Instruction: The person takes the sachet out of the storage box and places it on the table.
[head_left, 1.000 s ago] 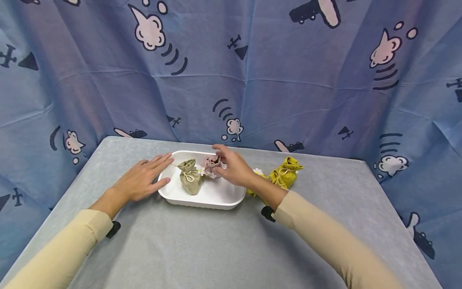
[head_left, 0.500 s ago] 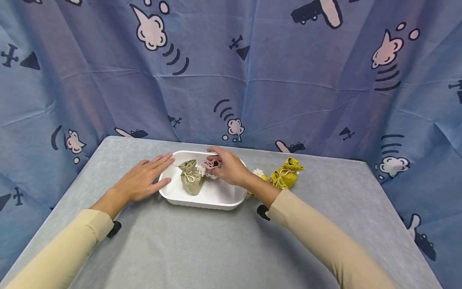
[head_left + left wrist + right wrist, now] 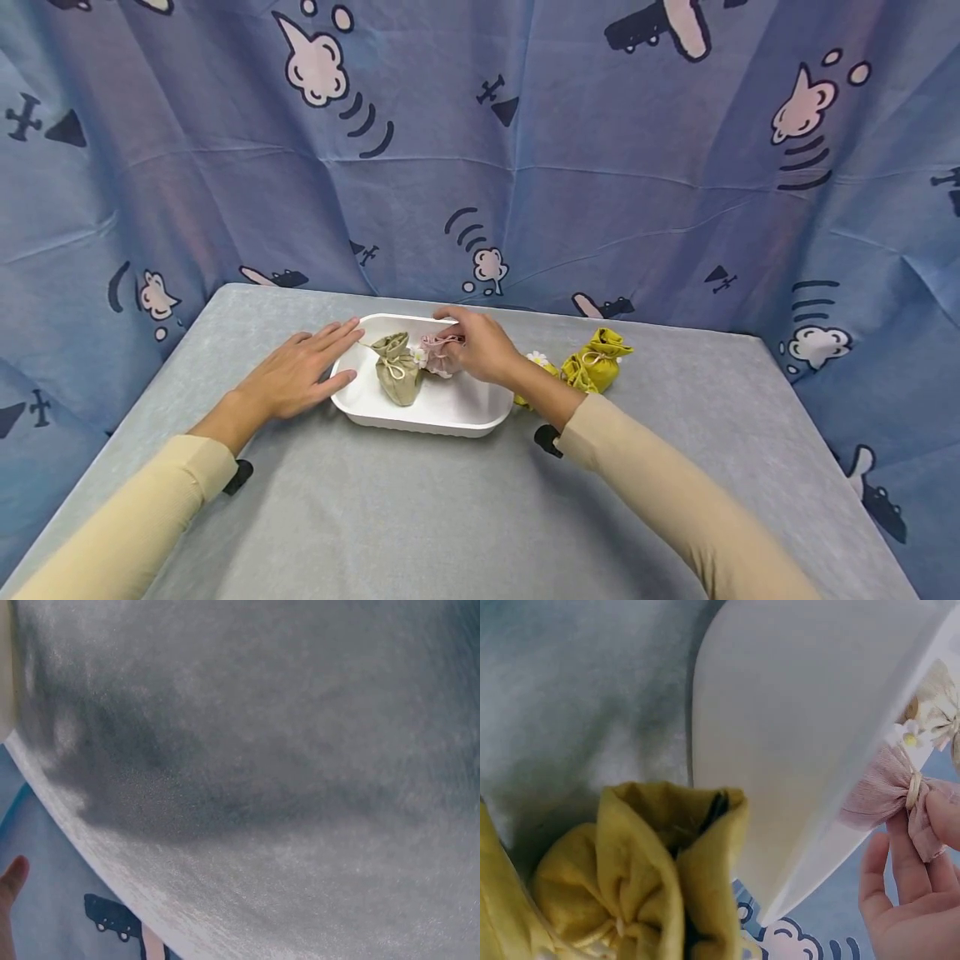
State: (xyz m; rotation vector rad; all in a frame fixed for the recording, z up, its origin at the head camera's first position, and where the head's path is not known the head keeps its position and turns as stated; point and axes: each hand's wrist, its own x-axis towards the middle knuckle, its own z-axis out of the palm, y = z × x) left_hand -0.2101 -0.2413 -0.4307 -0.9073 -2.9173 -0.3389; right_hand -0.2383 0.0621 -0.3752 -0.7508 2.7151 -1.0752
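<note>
In the head view my right hand [image 3: 483, 346] pinches the gathered neck of a small pink drawstring pouch [image 3: 441, 360] inside a white tray [image 3: 450, 419]. The right wrist view shows thumb and fingers on the cloth above the tie of this pink pouch [image 3: 877, 791]. Beside it on the left stands a sage-green drawstring pouch [image 3: 399, 382] with a cream bow. White flowers sit between the two pouches. My left hand [image 3: 300, 373] lies with fingers stretched out at the tray's left rim; in the left wrist view only a fingertip [image 3: 15, 877] shows.
Mustard-yellow drawstring pouches [image 3: 600, 360] lie on the grey cloth-covered table [image 3: 420, 517] right of the tray, partly behind my right forearm. One yellow pouch [image 3: 641, 877] looms close in the right wrist view. A blue patterned curtain [image 3: 420, 192] hangs behind the table.
My right hand has shifted slightly left and closed from spread fingers to a pinch on the pink pouch's neck. The pouch's mouth has drawn together. My left hand stays at the rim.
</note>
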